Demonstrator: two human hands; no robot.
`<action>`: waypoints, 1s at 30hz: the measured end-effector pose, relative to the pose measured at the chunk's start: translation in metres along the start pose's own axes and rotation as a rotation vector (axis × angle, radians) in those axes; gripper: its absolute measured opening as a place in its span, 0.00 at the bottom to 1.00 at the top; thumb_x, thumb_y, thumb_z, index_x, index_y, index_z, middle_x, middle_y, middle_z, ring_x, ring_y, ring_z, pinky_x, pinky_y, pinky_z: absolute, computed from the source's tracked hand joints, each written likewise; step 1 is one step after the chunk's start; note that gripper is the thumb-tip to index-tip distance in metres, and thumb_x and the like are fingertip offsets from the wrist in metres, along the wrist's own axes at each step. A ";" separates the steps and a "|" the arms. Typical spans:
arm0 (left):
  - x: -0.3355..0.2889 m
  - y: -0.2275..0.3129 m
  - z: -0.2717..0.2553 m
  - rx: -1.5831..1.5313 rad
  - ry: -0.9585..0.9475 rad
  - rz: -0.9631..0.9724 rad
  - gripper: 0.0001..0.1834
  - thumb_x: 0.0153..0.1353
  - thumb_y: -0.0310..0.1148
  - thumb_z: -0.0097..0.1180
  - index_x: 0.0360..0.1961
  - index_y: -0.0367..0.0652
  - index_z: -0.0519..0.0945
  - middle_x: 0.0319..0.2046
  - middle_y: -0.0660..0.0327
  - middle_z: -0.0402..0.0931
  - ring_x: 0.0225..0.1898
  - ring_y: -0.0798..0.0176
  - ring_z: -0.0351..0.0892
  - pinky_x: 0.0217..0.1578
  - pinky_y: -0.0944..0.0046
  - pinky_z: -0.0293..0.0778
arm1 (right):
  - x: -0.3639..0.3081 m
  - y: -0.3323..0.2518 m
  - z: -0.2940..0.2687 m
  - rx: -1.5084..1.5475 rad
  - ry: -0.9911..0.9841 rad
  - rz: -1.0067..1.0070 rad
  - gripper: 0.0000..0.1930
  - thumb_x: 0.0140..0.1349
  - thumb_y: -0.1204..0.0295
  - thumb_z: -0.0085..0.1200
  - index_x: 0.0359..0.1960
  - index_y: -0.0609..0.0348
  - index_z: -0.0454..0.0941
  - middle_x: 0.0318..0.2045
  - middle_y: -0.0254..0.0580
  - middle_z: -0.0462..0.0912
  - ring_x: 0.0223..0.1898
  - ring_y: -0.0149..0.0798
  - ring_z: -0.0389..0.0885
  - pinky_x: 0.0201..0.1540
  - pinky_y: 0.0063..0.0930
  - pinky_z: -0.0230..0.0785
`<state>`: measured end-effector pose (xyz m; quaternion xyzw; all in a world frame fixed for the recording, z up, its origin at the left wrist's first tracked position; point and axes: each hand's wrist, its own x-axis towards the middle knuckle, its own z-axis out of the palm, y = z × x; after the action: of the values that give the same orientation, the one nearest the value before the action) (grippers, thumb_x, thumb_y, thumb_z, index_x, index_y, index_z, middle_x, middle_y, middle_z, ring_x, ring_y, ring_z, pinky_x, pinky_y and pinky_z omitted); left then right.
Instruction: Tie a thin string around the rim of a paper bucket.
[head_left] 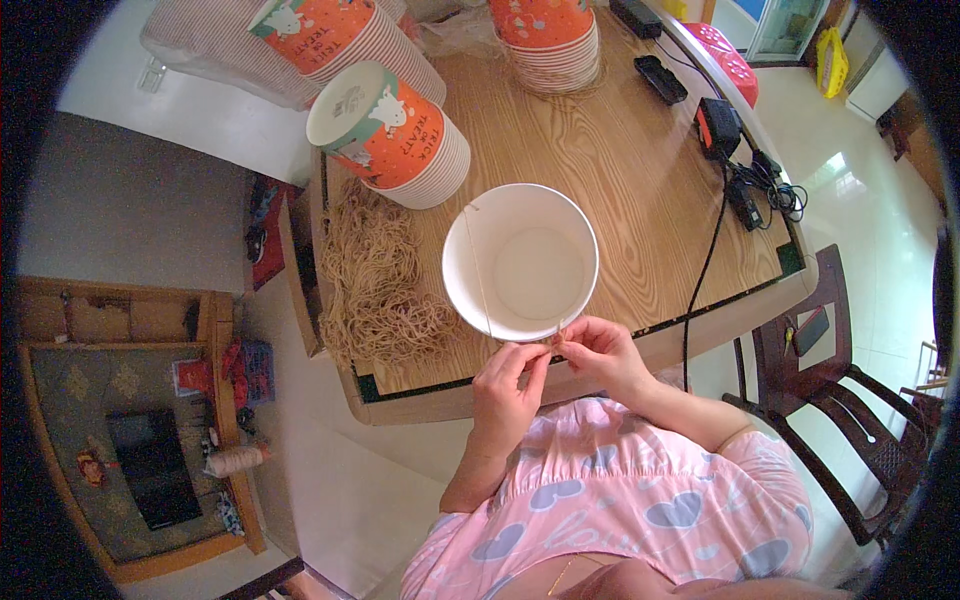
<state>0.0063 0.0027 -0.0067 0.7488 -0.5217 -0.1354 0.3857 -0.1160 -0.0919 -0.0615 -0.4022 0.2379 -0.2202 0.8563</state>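
An open white paper bucket (572,235) stands upright near the table's front edge, its inside facing up. A thin tan string (477,265) crosses its mouth from the far left rim to the near rim. Just outside the near rim, my left hand (508,388) and my right hand (604,356) almost touch. Both are closed, thumb and fingertips pinching the string; its ends are partly hidden by the fingers. Left of the bucket lies a loose heap of tan strings (375,275).
Upside-down stacks of printed orange buckets (405,135) fill the far left, and another orange stack (545,45) stands at the back. Black adapters with cables (745,190) lie on the right side of the wood-grain table (610,130). A dark wooden chair (815,390) is at right.
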 end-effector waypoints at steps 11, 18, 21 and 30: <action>0.002 -0.003 0.003 0.003 0.078 -0.029 0.09 0.49 0.24 0.62 0.34 0.43 0.82 0.22 0.61 0.70 0.23 0.62 0.73 0.25 0.63 0.70 | 0.002 0.012 -0.005 -0.193 0.036 -0.175 0.05 0.60 0.75 0.54 0.35 0.63 0.76 0.29 0.28 0.78 0.31 0.20 0.73 0.34 0.14 0.67; 0.003 -0.004 0.005 0.019 0.082 -0.013 0.07 0.50 0.24 0.62 0.33 0.40 0.82 0.23 0.60 0.71 0.25 0.60 0.73 0.27 0.62 0.70 | -0.002 -0.003 -0.004 -0.470 -0.061 -0.055 0.06 0.60 0.77 0.53 0.37 0.65 0.75 0.32 0.31 0.78 0.36 0.22 0.74 0.40 0.17 0.68; 0.005 -0.004 0.008 0.013 0.114 0.010 0.06 0.50 0.24 0.61 0.31 0.38 0.81 0.24 0.59 0.72 0.27 0.58 0.75 0.29 0.61 0.70 | -0.001 -0.004 -0.005 -0.412 -0.093 -0.040 0.07 0.59 0.76 0.53 0.38 0.65 0.75 0.32 0.31 0.78 0.35 0.21 0.73 0.39 0.16 0.68; 0.008 -0.003 0.009 -0.025 0.054 -0.008 0.05 0.52 0.26 0.60 0.30 0.38 0.80 0.27 0.58 0.73 0.30 0.56 0.76 0.30 0.61 0.71 | 0.000 0.003 -0.008 -0.363 -0.045 -0.075 0.06 0.60 0.76 0.53 0.37 0.65 0.76 0.32 0.31 0.78 0.34 0.20 0.72 0.37 0.15 0.67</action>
<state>0.0065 -0.0072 -0.0132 0.7493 -0.5065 -0.1233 0.4085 -0.1197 -0.0948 -0.0681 -0.5634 0.2394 -0.1966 0.7659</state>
